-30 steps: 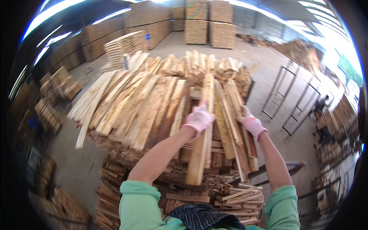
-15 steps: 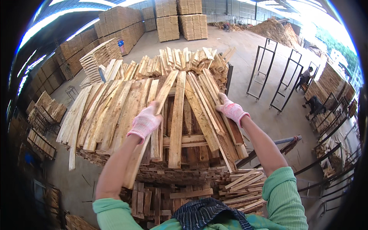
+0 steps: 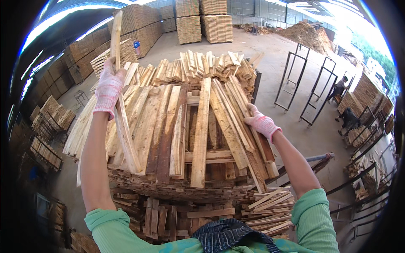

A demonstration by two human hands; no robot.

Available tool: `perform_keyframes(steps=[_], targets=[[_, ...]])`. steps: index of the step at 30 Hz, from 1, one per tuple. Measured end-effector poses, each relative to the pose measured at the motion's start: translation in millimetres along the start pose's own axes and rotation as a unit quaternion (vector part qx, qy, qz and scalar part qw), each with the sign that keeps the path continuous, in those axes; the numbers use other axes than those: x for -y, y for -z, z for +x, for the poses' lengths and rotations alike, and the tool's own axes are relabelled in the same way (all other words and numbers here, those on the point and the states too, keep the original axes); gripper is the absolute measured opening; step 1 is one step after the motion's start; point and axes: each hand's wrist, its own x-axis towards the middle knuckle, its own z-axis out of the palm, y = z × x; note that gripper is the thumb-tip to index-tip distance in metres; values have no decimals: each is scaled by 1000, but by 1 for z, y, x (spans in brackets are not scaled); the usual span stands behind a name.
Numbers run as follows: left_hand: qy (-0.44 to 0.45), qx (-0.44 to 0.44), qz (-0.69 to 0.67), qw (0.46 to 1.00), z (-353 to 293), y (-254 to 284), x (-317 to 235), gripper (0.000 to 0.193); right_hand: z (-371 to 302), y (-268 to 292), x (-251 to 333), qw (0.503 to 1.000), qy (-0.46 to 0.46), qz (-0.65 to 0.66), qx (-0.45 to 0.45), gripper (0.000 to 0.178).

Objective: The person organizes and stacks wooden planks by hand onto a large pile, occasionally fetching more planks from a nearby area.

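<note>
Head view shows a change from half a second before: the left hand [image 3: 109,87], in a pink-white work glove, is now raised higher and further to the left, and the wooden slat [image 3: 121,101] it grips is lifted, so its upper end stands high above the stack while its lower end lies on the boards near the front edge. Earlier this slat lay almost flat among the others. The left fingers are closed around the slat at about its middle, and the slat runs up past the hand, tilted a little. The right hand [image 3: 262,124], also gloved, stays at the right side of the stack of boards [image 3: 201,130], closed on a long plank [image 3: 242,126] at the edge there. Behind are tall piles of stacked wood [image 3: 204,19].
</note>
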Motion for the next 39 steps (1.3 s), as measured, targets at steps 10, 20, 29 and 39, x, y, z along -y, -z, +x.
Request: perform_keyframes(steps=[10, 20, 29, 39], targets=[[-32, 200, 466, 861, -130, -91, 88, 43, 18, -9, -4, 1000, -6, -21, 6, 84], [-4, 395, 318, 862, -152, -207, -23, 74, 2, 16, 15, 1000, -7, -15, -2, 85], [114, 388, 194, 894, -134, -233, 11, 89, -9, -2, 24, 998, -20, -57, 11, 86], [-116, 333, 442, 825, -125, -215, 17, 57, -14, 14, 25, 998, -49, -2, 41, 99]])
